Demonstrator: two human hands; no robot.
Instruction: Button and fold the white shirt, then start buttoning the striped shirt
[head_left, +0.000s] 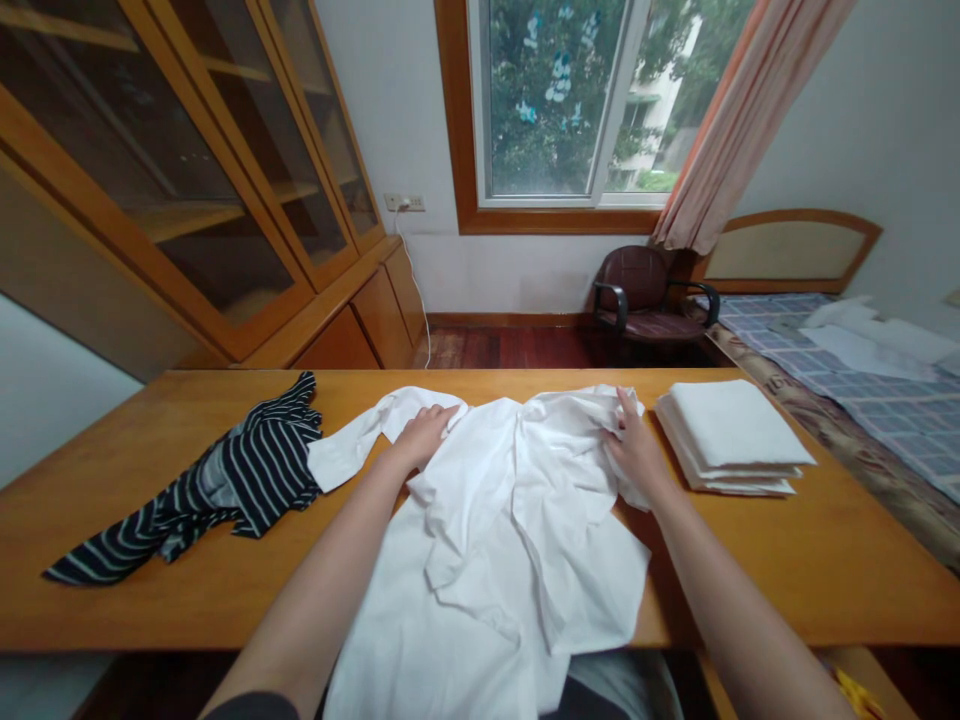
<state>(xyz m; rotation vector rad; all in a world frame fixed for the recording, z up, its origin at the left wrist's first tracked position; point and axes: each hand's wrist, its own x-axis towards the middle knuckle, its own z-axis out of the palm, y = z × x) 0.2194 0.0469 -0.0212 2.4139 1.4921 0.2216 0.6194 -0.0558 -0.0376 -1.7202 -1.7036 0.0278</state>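
Note:
A white long-sleeved shirt [480, 500] lies rumpled across the table, its front parted and its lower end hanging over the near edge. My left hand [427, 434] is closed on the cloth near the shoulder on the left, with the thumb mostly hidden. On the other side, my right hand [631, 440] pinches the shirt by the opposite shoulder, fingers pointing away from me. One sleeve stretches out to the left, its cuff touching a black-and-white striped garment [262, 460]. To the right of my right hand sits a stack of folded white cloth [731, 430].
The wooden table [810, 560] spans the view. Beyond it are a glass-door cabinet [300, 290] at left, a dark red armchair [637, 290] under the window, and a bed [847, 370] with a checked cover at right.

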